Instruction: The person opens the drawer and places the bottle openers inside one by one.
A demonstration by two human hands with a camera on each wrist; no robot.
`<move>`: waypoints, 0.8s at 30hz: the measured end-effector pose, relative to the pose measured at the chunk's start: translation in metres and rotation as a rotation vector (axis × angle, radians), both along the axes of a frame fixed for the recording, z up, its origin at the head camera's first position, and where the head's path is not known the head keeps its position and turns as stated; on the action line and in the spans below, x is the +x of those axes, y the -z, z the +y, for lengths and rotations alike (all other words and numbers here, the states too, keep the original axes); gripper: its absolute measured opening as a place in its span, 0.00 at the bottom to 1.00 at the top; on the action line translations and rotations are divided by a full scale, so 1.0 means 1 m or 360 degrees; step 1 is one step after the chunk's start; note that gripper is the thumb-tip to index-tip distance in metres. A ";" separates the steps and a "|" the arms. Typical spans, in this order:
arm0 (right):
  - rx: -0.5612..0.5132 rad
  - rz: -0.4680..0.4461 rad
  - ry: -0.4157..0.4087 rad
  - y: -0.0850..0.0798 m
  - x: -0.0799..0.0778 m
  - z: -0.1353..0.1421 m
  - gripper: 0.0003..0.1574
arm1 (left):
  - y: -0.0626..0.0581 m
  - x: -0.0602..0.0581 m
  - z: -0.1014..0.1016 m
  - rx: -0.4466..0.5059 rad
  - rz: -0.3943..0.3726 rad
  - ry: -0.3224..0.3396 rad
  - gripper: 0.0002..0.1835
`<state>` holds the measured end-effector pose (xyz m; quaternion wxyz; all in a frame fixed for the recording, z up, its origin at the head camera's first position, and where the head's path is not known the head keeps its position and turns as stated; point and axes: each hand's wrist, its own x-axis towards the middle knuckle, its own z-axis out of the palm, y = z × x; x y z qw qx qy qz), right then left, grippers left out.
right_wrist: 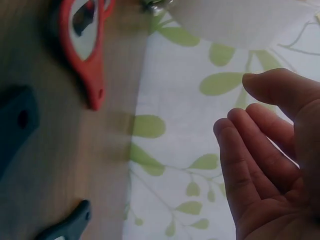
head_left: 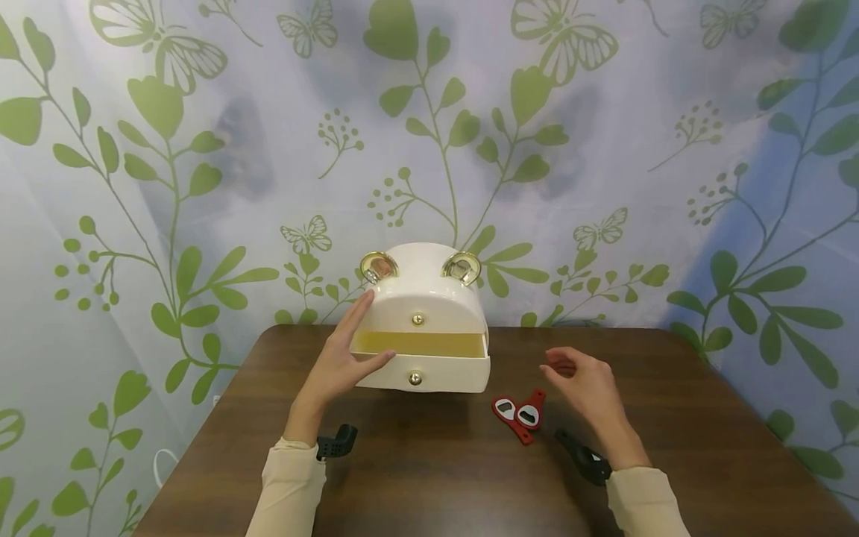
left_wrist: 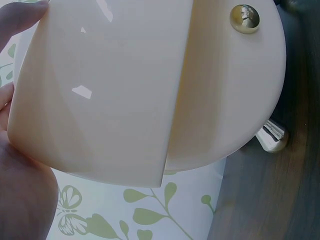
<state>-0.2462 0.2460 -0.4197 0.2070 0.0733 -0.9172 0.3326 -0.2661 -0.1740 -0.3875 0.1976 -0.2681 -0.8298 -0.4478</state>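
Observation:
A white box (head_left: pixel 429 313) with two gold ears and round gold knobs stands on the table. Its lower drawer (head_left: pixel 436 373) is pulled out, showing a yellow inside. My left hand (head_left: pixel 342 365) spreads against the box's left side, thumb at the drawer's front edge. In the left wrist view the thumb (left_wrist: pixel 22 15) touches the box's edge. My right hand (head_left: pixel 587 384) hovers right of the box, fingers loosely bent, holding nothing. Nearest it lie two red bottle openers (head_left: pixel 513 418), one partly across the other, with white ovals around dark slots.
Below my right wrist is a dark handled thing (head_left: pixel 570 447); the right wrist view shows two dark handles (right_wrist: pixel 75 220) with holes. Behind the brown table (head_left: pixel 429 462) hangs a leaf-patterned cloth (head_left: pixel 429 186). The table's back edge runs behind the box.

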 end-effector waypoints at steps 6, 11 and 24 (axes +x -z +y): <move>0.0053 -0.0113 0.0046 0.008 -0.001 0.018 0.22 | 0.001 0.000 0.000 0.0009 0.0002 0.0006 0.55; 0.0112 -0.0149 0.0160 0.010 0.001 0.040 0.25 | 0.003 -0.003 0.000 0.0028 -0.0018 0.0022 0.55; 0.0216 -0.0390 0.0274 0.025 -0.004 0.070 0.28 | 0.000 0.000 0.000 0.0010 -0.0018 0.0005 0.55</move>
